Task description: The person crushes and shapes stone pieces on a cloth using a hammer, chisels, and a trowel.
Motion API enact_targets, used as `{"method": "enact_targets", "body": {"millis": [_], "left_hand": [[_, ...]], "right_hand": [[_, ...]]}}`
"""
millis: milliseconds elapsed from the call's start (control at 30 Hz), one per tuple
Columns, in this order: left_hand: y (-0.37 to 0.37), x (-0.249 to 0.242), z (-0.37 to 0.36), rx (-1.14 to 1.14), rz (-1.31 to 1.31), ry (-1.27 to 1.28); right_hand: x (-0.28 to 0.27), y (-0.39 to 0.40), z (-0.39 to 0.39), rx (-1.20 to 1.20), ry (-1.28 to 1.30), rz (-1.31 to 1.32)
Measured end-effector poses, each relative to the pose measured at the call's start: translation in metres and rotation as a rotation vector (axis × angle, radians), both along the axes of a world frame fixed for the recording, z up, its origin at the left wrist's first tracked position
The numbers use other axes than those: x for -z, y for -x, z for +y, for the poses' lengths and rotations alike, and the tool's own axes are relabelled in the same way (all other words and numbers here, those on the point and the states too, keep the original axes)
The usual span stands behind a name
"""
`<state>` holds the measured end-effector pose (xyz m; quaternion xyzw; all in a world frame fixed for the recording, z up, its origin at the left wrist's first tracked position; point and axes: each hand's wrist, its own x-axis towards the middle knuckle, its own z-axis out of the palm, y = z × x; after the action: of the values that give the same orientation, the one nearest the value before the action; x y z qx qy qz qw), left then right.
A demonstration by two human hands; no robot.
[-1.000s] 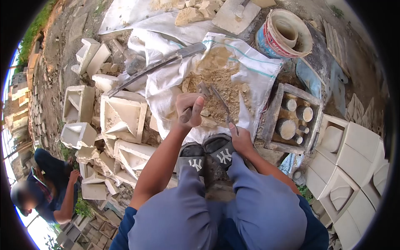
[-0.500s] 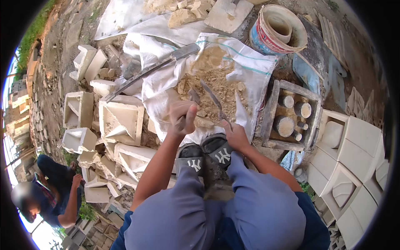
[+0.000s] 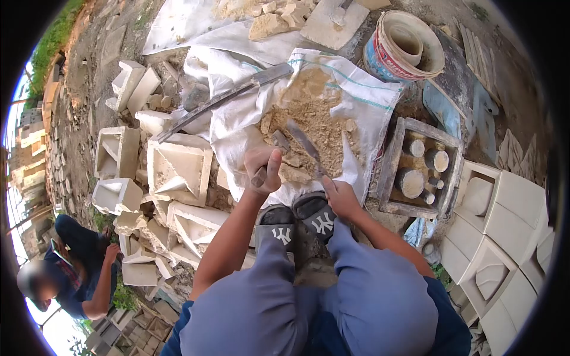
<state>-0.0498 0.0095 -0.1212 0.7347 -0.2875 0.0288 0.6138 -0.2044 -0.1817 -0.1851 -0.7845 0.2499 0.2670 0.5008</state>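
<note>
My left hand (image 3: 265, 168) is closed round the short handle of a tool with a small dark metal head (image 3: 280, 140). The tool's exact kind is hard to make out. In my right hand (image 3: 343, 197) is a trowel, its narrow blade (image 3: 303, 140) pointing up and left toward the other tool. Both tools are over a mound of tan, crumbly material (image 3: 317, 113) with lumps in it. The mound lies on a white woven sack (image 3: 371, 89) in front of my sandals (image 3: 314, 216).
A long metal bar (image 3: 222, 102) lies across the sack's left side. Pale moulded blocks (image 3: 178, 172) are heaped at left, near a seated person (image 3: 77, 273). To the right are a wooden frame with cylinders (image 3: 389, 160), a bucket (image 3: 386, 59) and stacked pale blocks (image 3: 513, 202).
The view has shifted slightly, so the scene sits a little further right and lower. The trowel blade has turned, showing more of its flat face. Both hands keep their tools.
</note>
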Motion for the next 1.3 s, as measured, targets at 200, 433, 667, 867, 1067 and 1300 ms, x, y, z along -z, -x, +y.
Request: {"method": "enact_targets", "body": {"millis": [200,433,667,867,1067,1300], "left_hand": [[0.005,-0.006,0.001,0.036,-0.013,0.239],[0.007,-0.014,-0.005,0.047,-0.059,0.234],[0.010,-0.014,-0.006,0.091,-0.019,0.145],[0.014,-0.014,-0.004,0.175,0.051,0.247],[0.013,-0.006,-0.008,0.093,0.036,0.107],[0.018,-0.011,-0.014,0.033,0.120,0.256]], "right_hand": [[-0.001,0.011,-0.002,-0.023,0.002,0.031],[-0.003,0.016,-0.007,0.069,0.019,-0.069],[-0.005,0.018,-0.009,0.045,0.086,-0.019],[0.009,0.024,-0.006,0.092,0.035,-0.168],[-0.001,0.026,0.006,0.114,-0.014,-0.101],[0.000,0.034,-0.002,0.155,-0.074,-0.182]]}}
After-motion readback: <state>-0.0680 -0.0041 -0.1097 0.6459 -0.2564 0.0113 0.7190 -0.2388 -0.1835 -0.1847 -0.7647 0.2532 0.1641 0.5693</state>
